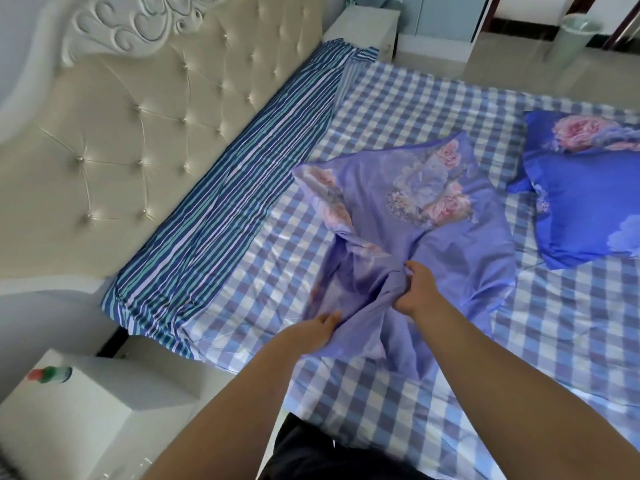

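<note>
While you stand by the checked bed sheet (554, 341), you hold a light purple pillowcase (415, 209) with both hands. It has pink and pale blue flowers on it. Its far part lies flat on the sheet, near the middle, with one corner pointing away from you. Its near part is lifted up, scrunched and twisted where you hold it.

Your left hand (313, 332) is low and close to you. Its fingers are curled into the near edge of the cloth with the thumb on top, so it grips the pillowcase. Your right hand (417, 289) is a bit farther out and higher. It is closed like a fist around a bunch of the cloth. Both your bare arms reach forward, and your hands are near each other but not touching.

A dark blue pillow (585, 202) with flowers lies to the right, apart from the pillowcase. A striped cloth (221, 209) runs along the cream headboard (114, 150) on the left.
</note>
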Action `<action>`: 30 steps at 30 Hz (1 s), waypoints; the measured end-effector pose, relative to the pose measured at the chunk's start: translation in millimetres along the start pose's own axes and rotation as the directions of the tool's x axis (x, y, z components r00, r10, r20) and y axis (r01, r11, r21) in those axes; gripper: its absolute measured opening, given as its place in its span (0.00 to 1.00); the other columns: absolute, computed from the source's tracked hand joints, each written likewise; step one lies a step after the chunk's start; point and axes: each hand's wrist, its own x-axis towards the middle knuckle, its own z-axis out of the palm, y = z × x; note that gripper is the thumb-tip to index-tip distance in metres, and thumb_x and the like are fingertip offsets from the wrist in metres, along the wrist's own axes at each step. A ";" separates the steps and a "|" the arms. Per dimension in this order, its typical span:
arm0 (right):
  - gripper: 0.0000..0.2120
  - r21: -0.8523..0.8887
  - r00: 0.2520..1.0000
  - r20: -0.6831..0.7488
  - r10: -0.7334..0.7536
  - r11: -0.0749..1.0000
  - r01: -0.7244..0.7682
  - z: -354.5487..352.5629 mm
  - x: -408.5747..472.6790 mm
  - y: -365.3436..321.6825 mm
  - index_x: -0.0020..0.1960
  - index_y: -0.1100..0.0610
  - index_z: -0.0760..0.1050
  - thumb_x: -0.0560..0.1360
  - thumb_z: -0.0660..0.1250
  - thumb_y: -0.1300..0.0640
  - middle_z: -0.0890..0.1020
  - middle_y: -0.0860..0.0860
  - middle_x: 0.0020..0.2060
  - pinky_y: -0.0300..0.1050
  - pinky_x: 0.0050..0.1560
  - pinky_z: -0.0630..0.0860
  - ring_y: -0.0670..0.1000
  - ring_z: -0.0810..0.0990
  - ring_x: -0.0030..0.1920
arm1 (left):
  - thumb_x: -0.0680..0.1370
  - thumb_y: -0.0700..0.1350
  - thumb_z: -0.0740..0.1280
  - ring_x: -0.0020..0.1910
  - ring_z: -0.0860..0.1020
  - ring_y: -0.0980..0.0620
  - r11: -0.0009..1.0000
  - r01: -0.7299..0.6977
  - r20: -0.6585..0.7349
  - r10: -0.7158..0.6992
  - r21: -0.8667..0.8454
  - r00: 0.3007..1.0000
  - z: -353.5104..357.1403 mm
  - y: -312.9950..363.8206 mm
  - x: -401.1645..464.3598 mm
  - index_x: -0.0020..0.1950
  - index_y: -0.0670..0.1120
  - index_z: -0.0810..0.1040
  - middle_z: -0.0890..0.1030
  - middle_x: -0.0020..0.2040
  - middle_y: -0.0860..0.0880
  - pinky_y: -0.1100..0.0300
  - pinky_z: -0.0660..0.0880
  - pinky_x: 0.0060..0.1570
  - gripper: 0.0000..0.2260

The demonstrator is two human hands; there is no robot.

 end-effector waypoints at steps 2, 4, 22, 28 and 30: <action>0.15 0.052 0.985 0.170 -0.006 0.999 -0.003 2.9 -7.6 -7.7 0.45 0.65 0.82 0.77 0.60 0.56 0.83 0.59 0.44 0.46 0.44 0.80 0.56 0.82 0.42 | 0.82 0.60 0.47 0.51 0.79 0.51 0.955 0.258 0.350 -0.295 0.149 0.889 20.4 -15.3 15.9 0.68 0.49 0.74 0.67 0.70 0.35 0.47 0.66 0.65 0.25; 0.13 -0.033 0.969 0.244 -0.036 0.998 0.045 -1.1 -16.5 -11.8 0.54 0.63 0.79 0.76 0.64 0.56 0.81 0.59 0.48 0.49 0.49 0.78 0.57 0.81 0.45 | 0.74 0.72 0.51 0.36 0.74 0.51 0.954 0.299 0.282 -0.283 -0.012 0.917 24.4 -26.6 18.9 0.67 0.45 0.74 0.78 0.55 0.37 0.53 0.74 0.46 0.37; 0.17 -0.777 0.800 0.385 0.461 0.629 0.012 -27.6 -80.1 52.1 0.35 0.51 0.83 0.68 0.61 0.69 0.83 0.47 0.35 0.35 0.42 0.77 0.44 0.82 0.37 | 0.82 0.52 0.58 0.68 0.71 0.44 -0.029 -0.136 -0.139 0.128 -0.990 0.982 -86.2 35.7 60.2 0.71 0.42 0.69 0.73 0.68 0.44 0.50 0.67 0.67 0.21; 0.17 -0.801 0.975 0.111 0.192 0.598 -0.027 -52.4 -66.5 64.1 0.39 0.52 0.80 0.71 0.60 0.71 0.79 0.50 0.38 0.37 0.38 0.70 0.53 0.74 0.42 | 0.82 0.48 0.57 0.52 0.76 0.47 -0.062 -0.410 -0.414 0.085 -0.910 0.906 -133.9 61.2 58.9 0.61 0.46 0.73 0.78 0.54 0.45 0.53 0.71 0.61 0.12; 0.15 -0.672 0.949 0.279 -0.146 0.676 0.302 -74.2 -51.2 67.7 0.47 0.58 0.81 0.72 0.59 0.71 0.81 0.54 0.46 0.32 0.43 0.71 0.52 0.78 0.49 | 0.82 0.45 0.58 0.40 0.75 0.52 -0.063 -0.439 -0.443 0.174 -0.896 0.879 -141.9 83.7 43.9 0.52 0.44 0.75 0.76 0.41 0.47 0.56 0.72 0.52 0.08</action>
